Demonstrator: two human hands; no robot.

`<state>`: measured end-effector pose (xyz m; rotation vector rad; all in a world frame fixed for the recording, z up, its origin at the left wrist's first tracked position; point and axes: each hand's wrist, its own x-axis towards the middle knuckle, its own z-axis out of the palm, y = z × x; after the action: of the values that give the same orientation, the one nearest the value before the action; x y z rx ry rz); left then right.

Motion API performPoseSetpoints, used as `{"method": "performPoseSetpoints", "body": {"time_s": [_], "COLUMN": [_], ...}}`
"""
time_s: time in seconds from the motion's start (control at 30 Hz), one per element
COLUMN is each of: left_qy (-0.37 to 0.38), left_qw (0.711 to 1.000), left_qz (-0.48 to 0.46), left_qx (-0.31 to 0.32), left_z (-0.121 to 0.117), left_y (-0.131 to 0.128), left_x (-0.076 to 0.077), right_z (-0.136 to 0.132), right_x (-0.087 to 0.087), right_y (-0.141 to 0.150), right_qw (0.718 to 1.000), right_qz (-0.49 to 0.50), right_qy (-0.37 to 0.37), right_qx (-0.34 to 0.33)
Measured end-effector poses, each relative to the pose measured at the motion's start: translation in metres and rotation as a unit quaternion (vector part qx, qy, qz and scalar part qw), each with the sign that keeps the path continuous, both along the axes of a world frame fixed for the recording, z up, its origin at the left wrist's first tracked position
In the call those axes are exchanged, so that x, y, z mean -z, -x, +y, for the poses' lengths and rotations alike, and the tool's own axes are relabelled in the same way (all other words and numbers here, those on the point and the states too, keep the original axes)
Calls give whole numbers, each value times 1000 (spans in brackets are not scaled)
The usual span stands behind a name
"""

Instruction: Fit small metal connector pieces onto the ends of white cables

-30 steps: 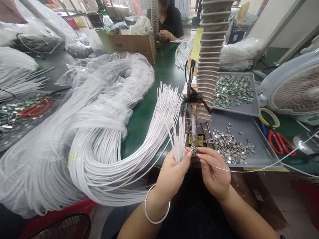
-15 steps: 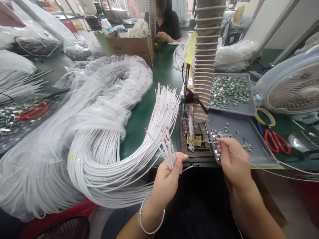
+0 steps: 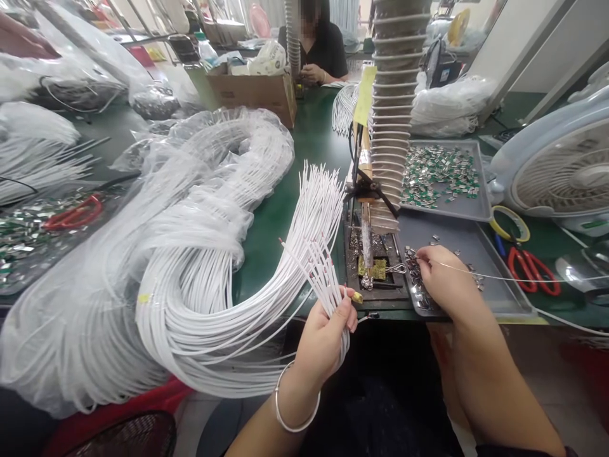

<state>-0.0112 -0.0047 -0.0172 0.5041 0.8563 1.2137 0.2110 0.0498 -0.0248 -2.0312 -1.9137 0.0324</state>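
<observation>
Green counter [image 3: 290,254] carries a grey tray [image 3: 504,298] of metal clips [image 3: 413,273]. The left hand [image 3: 326,339] clenches a fanned bundle of white wires [image 3: 316,266], its tips spread for easy picking, while the right hand [image 3: 445,274] pinches a thin wire [image 3: 495,278] just above the clips.
</observation>
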Motion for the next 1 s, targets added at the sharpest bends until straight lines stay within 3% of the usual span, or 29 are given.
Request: {"method": "performPoseSetpoints", "body": {"time_s": [0.27,0.43,0.63,0.8,1.0], "left_qy": [24,-10,-129,-165,-185], "left_qw": [999,997,980,968,951], "left_qz": [12,47,133,162,231], "left_qx": [25,65,77,92,90], "left_z": [2,0,-3,-4,-3], "left_y": [-1,2,6,5,4], "left_x": [0,3,2,-2,-6], "right_z": [-29,-53,-65,-64,-64], "right_x": [-17,-29,-33,-29,-26], "right_y": [17,45,69,78,80], "right_qw": [981,959,915,897,896], "right_qz": [85,194,293,348,377], "right_qy": [-152,-129,-120,-100,-72], "right_qx": [-87,-161,-248,-255,-223]}}
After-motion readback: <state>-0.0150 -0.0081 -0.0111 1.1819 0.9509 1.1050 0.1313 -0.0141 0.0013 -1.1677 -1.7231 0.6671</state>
